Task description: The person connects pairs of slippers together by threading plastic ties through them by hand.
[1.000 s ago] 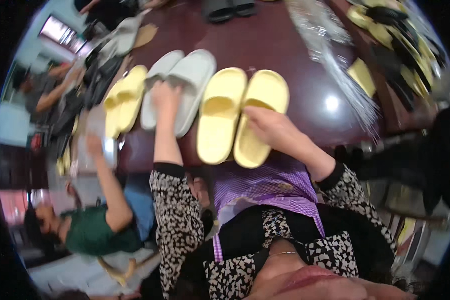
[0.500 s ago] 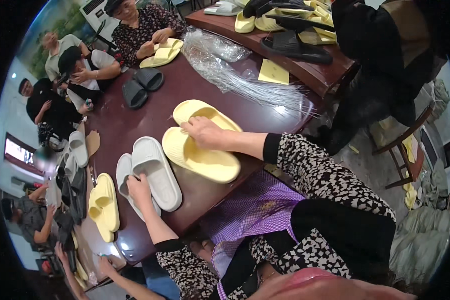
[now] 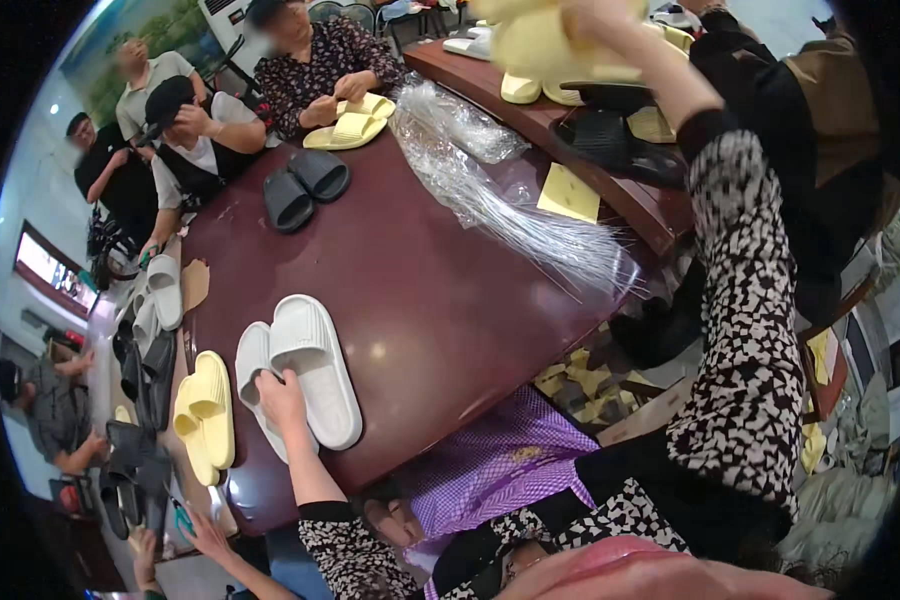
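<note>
On the near part of the table lies a pair of light grey slippers, side by side. My left hand is closed on the left slipper, with its fingertips hidden inside the opening. My right arm stretches up to the far right, where my right hand, cut by the top edge, grips a pair of yellow slippers. These are smeared by motion and hang above the pile on the second table. A smaller yellow pair rests left of the grey pair.
A dark red table carries black slippers, a bundle of clear ties and a yellow card. Beyond is a second table with heaped slippers. Across the table a person handles yellow slippers; another's hand holds scissors at lower left.
My right hand has lifted the larger yellow slippers off the table and carried them far right, over the second table. My left hand stays on the grey slipper.
</note>
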A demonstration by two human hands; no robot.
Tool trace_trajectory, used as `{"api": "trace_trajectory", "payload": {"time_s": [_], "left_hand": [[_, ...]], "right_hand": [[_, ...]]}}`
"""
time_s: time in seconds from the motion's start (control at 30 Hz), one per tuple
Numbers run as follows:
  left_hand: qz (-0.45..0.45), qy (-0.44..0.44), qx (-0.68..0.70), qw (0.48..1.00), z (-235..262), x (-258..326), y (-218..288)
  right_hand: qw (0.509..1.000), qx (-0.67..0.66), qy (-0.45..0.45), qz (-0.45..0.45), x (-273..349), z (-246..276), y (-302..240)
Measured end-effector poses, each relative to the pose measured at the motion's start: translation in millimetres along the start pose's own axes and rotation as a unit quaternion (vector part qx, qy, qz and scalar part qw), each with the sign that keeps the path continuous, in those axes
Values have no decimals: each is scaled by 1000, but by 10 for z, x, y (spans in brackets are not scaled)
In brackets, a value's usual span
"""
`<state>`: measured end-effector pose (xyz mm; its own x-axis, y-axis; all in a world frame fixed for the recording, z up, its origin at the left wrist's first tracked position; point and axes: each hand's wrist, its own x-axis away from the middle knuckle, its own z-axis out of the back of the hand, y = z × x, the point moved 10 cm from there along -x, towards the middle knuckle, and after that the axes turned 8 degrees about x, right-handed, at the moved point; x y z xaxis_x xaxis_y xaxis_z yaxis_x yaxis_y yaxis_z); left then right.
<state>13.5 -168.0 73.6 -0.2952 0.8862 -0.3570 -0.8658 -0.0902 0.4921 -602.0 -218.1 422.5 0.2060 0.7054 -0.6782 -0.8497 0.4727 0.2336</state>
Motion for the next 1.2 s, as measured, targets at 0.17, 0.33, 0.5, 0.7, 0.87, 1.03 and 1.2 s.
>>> {"api": "trace_trajectory", "payload": {"time_s": [0.17,0.33,0.5,0.7,0.87,1.03,1.2], "left_hand": [[12,-12,-17,1000,-126,1,16],[-4,-13,-18,1000,-110,-93,21],[-13,-29,-2,1000,-124,-57,184],[-10,-94,44,995,-230,296,742],[-53,-81,85,992,-243,603,1067],[-40,-48,178,982,81,829,1487],[-355,-39,253,899,-40,1010,2662]], "right_hand": [[928,-75,341,132,-40,-338,792],[941,-326,58,72,518,-1661,356],[873,-456,-54,162,1524,-1659,-592],[792,-511,-295,159,2293,-1851,-1607],[821,-501,-245,121,2529,-1776,-1857],[823,-503,-240,108,2636,-1601,-1751],[814,-513,-244,122,2743,-1490,-1703]]}}
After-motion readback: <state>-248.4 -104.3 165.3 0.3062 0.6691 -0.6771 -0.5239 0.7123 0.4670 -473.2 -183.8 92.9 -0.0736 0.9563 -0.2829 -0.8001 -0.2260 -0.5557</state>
